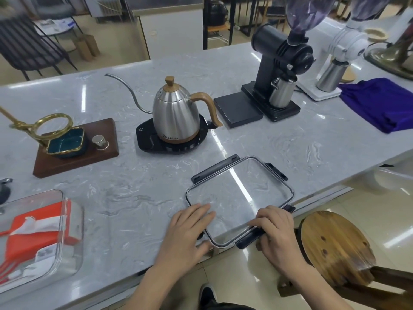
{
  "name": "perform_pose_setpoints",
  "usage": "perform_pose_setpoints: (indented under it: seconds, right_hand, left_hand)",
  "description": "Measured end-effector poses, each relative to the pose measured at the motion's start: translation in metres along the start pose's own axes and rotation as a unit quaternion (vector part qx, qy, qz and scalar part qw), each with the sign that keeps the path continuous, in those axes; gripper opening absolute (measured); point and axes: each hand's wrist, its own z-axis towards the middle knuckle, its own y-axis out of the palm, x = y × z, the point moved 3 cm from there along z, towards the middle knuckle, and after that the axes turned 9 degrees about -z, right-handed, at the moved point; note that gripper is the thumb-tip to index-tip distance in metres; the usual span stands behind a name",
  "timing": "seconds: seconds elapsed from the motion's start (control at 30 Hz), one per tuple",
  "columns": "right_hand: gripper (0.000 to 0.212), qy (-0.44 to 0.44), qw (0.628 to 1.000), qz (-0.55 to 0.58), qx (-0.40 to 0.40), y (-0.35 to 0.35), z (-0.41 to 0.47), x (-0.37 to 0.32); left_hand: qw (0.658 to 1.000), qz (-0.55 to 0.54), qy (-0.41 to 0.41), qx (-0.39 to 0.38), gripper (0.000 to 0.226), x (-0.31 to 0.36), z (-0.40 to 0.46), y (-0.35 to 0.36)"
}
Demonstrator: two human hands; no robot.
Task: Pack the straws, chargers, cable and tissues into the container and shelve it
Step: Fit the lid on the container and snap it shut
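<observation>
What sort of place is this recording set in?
Probably a café or coffee bar. A gooseneck kettle and two coffee grinders, one black and one white, stand on a long marble-look counter, with chairs and a small table behind.

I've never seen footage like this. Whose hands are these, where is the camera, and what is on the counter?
This is one wide-angle view from a camera worn on a person's head, looking down at their own hands; no robot is involved. The left hand rests flat on a clear lid with dark clips, while the right hand curls over its near clip. At far left, an open clear container holds a red tissue pack. A kettle and two grinders stand behind on the marble counter.
</observation>
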Motion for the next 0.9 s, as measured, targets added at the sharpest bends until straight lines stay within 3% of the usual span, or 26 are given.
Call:
perform_pose_setpoints:
  seconds: [0.07, 0.3, 0.5, 0.9]
  right_hand:
    - [0.039, -0.005, 1.000, 0.007, 0.015, -0.004, 0.003, -0.004]
    - [0.027, -0.036, 0.996, 0.014, 0.079, -0.015, 0.012, -0.016]
    - [0.026, -0.069, 0.988, 0.015, 0.137, -0.031, 0.026, -0.026]
    - [0.034, -0.122, 0.968, -0.009, 0.219, -0.063, 0.056, -0.049]
  left_hand:
    - [1.000, 0.007, 0.009, 0.008, 0.063, 0.001, 0.001, -0.001]
    - [0.988, -0.053, 0.035, 0.142, 0.030, 0.010, 0.014, -0.014]
    - [0.970, -0.132, 0.057, 0.195, 0.042, 0.015, 0.016, -0.022]
    - [0.940, -0.210, 0.054, 0.265, 0.033, 0.032, 0.021, -0.056]
